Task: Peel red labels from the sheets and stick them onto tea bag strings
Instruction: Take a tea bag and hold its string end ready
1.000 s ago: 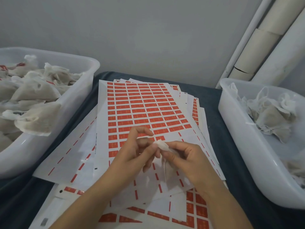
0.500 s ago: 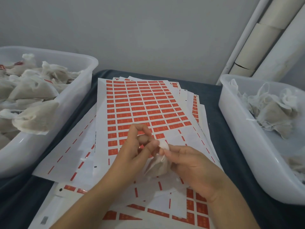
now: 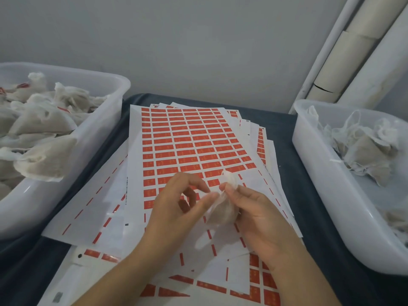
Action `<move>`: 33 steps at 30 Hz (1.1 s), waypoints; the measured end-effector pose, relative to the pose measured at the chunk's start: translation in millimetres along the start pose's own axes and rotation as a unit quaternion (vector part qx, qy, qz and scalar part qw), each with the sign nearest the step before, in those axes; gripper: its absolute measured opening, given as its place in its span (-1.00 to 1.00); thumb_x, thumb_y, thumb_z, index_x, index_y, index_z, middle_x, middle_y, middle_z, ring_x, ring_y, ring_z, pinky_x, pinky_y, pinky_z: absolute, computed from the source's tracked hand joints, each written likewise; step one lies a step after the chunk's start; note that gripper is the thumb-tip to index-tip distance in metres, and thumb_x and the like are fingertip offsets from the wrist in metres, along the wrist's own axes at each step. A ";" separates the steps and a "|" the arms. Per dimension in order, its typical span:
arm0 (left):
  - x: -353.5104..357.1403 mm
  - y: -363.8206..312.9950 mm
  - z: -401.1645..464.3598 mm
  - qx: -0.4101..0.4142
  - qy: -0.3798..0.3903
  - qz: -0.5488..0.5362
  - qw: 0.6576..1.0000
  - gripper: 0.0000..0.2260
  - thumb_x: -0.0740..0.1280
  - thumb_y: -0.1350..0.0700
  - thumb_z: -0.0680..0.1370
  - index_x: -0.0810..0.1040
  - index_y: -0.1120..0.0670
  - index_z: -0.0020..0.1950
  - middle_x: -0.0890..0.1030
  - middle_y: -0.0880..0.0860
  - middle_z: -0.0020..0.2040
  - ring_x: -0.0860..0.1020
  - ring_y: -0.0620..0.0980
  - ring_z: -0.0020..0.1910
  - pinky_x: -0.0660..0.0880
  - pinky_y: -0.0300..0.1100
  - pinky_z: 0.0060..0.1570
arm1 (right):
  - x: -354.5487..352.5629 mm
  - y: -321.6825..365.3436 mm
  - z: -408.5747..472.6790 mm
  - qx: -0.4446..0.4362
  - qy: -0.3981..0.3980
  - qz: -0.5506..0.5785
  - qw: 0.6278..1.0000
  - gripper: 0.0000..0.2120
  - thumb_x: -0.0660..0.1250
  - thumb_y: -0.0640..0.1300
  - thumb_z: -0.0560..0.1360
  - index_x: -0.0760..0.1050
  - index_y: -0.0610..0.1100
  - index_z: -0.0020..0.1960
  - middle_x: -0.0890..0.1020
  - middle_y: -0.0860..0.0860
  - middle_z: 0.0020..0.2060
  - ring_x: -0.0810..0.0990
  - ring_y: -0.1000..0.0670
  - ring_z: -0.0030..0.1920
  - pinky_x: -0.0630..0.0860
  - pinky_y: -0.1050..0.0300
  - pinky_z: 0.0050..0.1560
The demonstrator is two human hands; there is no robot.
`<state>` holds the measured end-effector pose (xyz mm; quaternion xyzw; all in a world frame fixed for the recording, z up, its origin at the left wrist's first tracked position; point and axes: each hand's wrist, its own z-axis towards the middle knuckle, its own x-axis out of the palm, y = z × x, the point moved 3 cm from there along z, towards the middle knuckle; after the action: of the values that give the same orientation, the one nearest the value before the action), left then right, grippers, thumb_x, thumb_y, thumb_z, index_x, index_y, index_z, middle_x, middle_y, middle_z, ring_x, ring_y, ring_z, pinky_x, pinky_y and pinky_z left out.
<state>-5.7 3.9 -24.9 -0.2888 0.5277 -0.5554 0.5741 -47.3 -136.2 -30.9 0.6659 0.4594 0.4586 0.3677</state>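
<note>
A white tea bag [image 3: 220, 212] hangs just above the label sheets between my hands. My right hand [image 3: 256, 217] pinches its gathered top with thumb and forefinger. The curled fingers of my left hand [image 3: 176, 204] are beside it, thumb and forefinger tips blurred and closing on the bag's upper left edge. No string or peeled label shows clearly. The top sheet of red labels [image 3: 187, 140] lies under both hands, its far rows full and its near rows stripped to white backing with red slivers.
A white tub [image 3: 123, 87] of tea bags [image 3: 44, 160] stands at the left, and another white tub [image 3: 309, 155] of tea bags [image 3: 364, 151] at the right. Dark blue cloth [image 3: 298, 202] covers the table. Used sheets fan out below. Cardboard tubes [image 3: 353, 51] lean at the back right.
The tea bag and both hands shifted slightly right and away. My left thumb and forefinger slid off the bag's top to its left edge, while my right hand kept its pinch.
</note>
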 end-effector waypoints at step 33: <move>-22.6 5.8 8.2 -0.196 0.002 -0.538 0.819 -0.81 0.28 0.04 0.44 0.57 0.08 -0.03 0.56 0.03 -0.35 0.46 -0.14 -0.54 0.50 -0.31 -0.43 | -10.2 12.0 3.9 -0.075 -0.083 -0.387 0.915 -0.60 0.15 0.34 0.29 0.37 0.30 0.10 0.41 0.50 0.06 0.45 0.23 0.17 0.42 0.41 0.00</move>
<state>7.8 24.3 -21.5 -0.6322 0.3873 -0.6614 0.1134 -41.9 -149.8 -24.0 0.4428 0.6132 0.2565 0.6018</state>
